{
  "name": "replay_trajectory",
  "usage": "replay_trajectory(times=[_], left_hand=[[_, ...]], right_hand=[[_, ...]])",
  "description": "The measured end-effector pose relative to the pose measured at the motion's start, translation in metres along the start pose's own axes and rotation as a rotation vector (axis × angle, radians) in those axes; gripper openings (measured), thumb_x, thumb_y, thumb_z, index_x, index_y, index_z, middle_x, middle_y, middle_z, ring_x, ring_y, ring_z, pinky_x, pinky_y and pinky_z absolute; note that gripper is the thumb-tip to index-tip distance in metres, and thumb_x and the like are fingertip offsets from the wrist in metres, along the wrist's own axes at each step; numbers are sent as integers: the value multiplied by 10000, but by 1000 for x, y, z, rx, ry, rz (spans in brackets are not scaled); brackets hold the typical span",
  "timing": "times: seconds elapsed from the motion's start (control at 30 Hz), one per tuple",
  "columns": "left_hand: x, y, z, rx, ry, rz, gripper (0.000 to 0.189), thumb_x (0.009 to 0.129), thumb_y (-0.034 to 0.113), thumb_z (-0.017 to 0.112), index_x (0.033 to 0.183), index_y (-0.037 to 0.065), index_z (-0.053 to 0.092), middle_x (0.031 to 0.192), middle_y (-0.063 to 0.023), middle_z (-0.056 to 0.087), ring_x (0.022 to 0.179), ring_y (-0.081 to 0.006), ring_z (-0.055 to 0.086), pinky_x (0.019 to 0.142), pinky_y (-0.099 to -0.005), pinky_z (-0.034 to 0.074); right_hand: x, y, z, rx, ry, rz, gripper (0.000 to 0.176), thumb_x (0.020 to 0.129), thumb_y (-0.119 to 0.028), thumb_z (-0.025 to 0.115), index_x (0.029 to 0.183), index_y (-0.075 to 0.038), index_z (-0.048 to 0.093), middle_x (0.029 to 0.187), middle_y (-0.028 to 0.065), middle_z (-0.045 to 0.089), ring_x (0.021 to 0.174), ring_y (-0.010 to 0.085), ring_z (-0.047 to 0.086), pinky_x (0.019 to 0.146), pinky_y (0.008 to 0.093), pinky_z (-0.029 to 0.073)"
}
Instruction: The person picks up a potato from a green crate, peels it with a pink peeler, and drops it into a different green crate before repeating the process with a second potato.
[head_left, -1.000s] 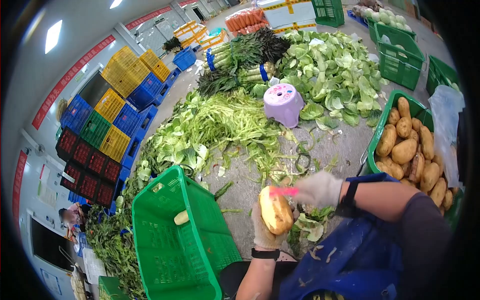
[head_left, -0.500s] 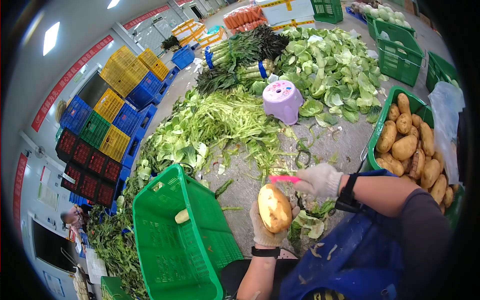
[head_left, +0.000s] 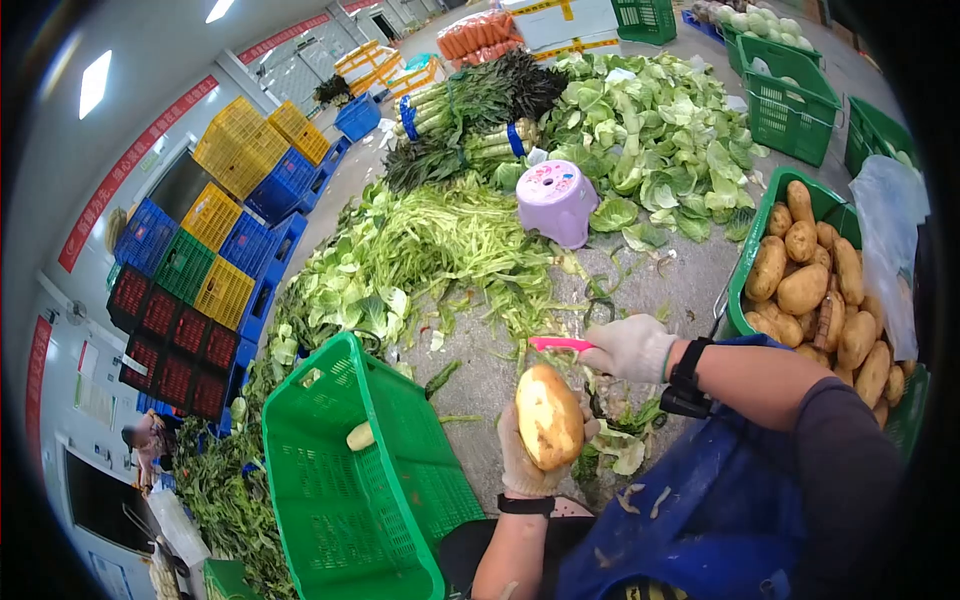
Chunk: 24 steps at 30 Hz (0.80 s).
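Observation:
A large, partly peeled potato (head_left: 549,415) rests upright in my gloved left hand (head_left: 520,465), whose fingers wrap its lower sides. Its skin is pale yellow where peeled, with brown patches left. My gloved right hand (head_left: 632,348) grips a pink peeler (head_left: 562,343), held just above the potato's top end and apart from it. To the left, a green crate (head_left: 375,500) stands tilted toward me, with one pale peeled potato (head_left: 360,436) inside. Unpeeled potatoes (head_left: 803,289) fill another green crate (head_left: 756,250) to my right.
Vegetable trimmings (head_left: 450,250) and cabbage leaves (head_left: 660,140) cover much of the floor ahead. A purple stool (head_left: 556,205) stands among them. Stacked coloured crates (head_left: 215,215) line the left wall, where a person (head_left: 150,445) is working. A plastic bag (head_left: 888,240) hangs over the potato crate.
The peeler has moved slightly up and left above the potato. My left hand still holds the potato in nearly the same place. The whole view has shifted a little.

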<state>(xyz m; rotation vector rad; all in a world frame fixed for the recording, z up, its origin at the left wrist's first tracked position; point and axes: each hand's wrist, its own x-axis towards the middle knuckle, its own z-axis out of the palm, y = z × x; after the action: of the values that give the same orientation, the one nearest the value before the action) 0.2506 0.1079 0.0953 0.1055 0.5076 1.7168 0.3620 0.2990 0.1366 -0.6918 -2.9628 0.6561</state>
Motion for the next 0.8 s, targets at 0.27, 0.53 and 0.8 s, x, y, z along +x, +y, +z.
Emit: replay_trajectory(times=[0.27, 0.53, 0.8], left_hand=[[-2, -1, 4, 69, -29, 35, 665, 820, 505, 544, 1323, 84, 435, 1212, -159, 560, 1063, -338, 582, 919, -582, 463], [3, -5, 1, 129, 128, 113, 730, 789, 537, 618, 1331, 92, 414, 1186, -163, 563, 1042, -363, 581, 946, -595, 441], [-7, -7, 15, 271, 46, 181, 710, 788, 393, 658, 1341, 43, 382, 1192, -136, 562, 1064, -305, 585, 926, -439, 495]], right_hand=[[-5, 3, 0, 80, -21, 24, 404, 921, -481, 445, 900, -107, 595, 783, 157, 634, 740, 354, 634, 655, 433, 496], [-23, -18, 0, 746, -138, -37, 330, 910, -362, 515, 946, -41, 586, 771, 161, 619, 726, 306, 625, 633, 379, 477], [-12, -18, -6, -4, 24, -16, 305, 915, -410, 489, 956, -118, 564, 760, 146, 637, 696, 344, 636, 589, 443, 493]])
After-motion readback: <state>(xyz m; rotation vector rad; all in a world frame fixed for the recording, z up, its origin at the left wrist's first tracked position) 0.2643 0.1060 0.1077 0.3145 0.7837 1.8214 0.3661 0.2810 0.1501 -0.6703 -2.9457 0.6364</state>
